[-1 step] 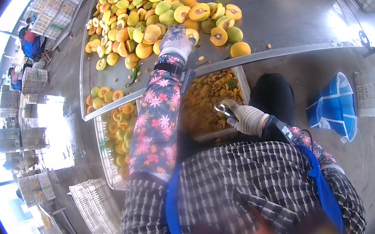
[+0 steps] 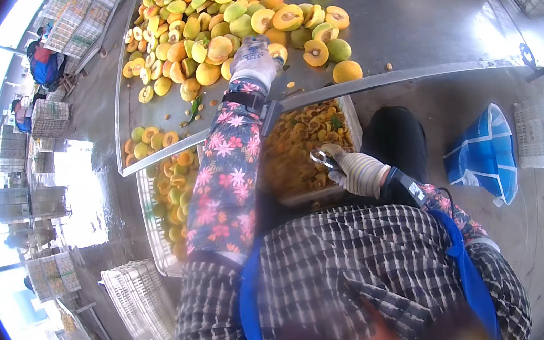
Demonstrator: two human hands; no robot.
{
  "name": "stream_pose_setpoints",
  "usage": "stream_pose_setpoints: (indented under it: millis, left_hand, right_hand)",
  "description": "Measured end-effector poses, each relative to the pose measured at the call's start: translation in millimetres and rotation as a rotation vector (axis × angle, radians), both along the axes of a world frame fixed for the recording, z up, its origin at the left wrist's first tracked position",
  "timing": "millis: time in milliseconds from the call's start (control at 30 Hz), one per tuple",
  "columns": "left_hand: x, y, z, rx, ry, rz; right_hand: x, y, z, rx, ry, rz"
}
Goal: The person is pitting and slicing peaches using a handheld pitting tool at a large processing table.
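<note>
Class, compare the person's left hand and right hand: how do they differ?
The left hand is among the fruit on the metal table; the right hand is lower in view, by a crate of orange pieces. The right hand grips a metal tool, while no tool shows in the left. Both wear pale gloves.

Floral sleeves (image 2: 223, 170); black-white checked shirt (image 2: 339, 251); blue straps (image 2: 250, 288); whitish gloves (image 2: 363, 172).

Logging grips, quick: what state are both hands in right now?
Left hand: beside a fruit half; fingers partly hidden, so grip cannot be told.
Right hand: closed, holding a metal tool.
</note>
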State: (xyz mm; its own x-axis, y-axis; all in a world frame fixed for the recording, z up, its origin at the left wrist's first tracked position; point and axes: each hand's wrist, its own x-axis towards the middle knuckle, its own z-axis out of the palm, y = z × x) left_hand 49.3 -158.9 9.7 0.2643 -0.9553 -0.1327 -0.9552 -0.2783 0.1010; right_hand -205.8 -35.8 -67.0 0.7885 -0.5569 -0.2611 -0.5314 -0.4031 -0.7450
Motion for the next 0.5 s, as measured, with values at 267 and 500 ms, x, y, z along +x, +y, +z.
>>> stream_pose_setpoints:
  millis: [267,500]
  left_hand:
    - [3,45,-19,-0.341,0.942,0.122]
    - [-21,119,16,-0.723,2.556,0.294]
  right_hand:
    - [13,-9,-22,0.239,-0.26,-0.099]
    - [22,-6,67,-0.025,-0.453,-0.164]
